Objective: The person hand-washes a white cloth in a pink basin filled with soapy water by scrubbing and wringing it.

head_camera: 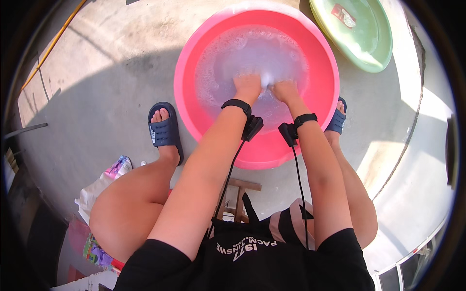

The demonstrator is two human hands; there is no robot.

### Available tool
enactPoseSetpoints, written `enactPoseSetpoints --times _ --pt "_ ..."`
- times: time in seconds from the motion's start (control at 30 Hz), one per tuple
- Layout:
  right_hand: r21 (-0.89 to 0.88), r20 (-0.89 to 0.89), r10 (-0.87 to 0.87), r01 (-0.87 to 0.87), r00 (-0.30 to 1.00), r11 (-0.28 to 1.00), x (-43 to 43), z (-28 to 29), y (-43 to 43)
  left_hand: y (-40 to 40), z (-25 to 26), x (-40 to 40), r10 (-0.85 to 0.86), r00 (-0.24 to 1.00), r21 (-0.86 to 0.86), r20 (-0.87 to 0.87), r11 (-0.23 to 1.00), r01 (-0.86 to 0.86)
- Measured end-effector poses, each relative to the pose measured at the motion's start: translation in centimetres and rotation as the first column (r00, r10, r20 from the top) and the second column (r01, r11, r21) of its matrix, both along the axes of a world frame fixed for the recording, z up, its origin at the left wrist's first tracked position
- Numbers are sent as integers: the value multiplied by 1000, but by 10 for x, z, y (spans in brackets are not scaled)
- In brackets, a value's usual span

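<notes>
A large pink plastic basin (256, 160) stands on the ground before me, between my feet. Cloudy, sudsy water (255, 47) fills its lower part, with foam along the edge. My left hand (248, 86) and my right hand (285, 90) reach into the water side by side, near the basin's middle. Between them shows a small, blurred white thing (267, 79), perhaps cloth. The fingers of both hands are hidden by the water and blur, so their grip is not visible. Each wrist wears a black strap with a black device and a cable.
A pale green basin (378, 54) with a red label rests at the upper right, close to the pink one. At the left lie a white plastic bag (98, 185) and a yellow hose or cable (54, 42). Wooden stool parts (242, 185) show between my legs.
</notes>
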State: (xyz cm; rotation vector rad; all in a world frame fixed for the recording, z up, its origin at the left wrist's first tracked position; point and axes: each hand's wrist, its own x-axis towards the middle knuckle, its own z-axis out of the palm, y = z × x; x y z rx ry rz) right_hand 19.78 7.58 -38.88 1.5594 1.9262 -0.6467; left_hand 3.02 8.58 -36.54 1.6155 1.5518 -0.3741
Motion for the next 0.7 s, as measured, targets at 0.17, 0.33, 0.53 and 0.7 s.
enactPoseSetpoints --times 0.17,0.33,0.53,0.7 --pt "34 -61 35 -33 998 999 -39 6 23 17 -15 -28 -98 985 -58 -143 994 91" --pt "-148 -82 -4 -8 997 989 -46 1 32 17 -3 -30 -231 926 -92 -298 973 213" --pt "-285 -63 -104 82 993 955 -56 12 26 -9 -22 -39 -236 891 143 -389 940 311" --pt "-187 -51 -102 91 993 978 -64 5 -3 -16 -14 -46 -361 867 -91 -344 932 352"
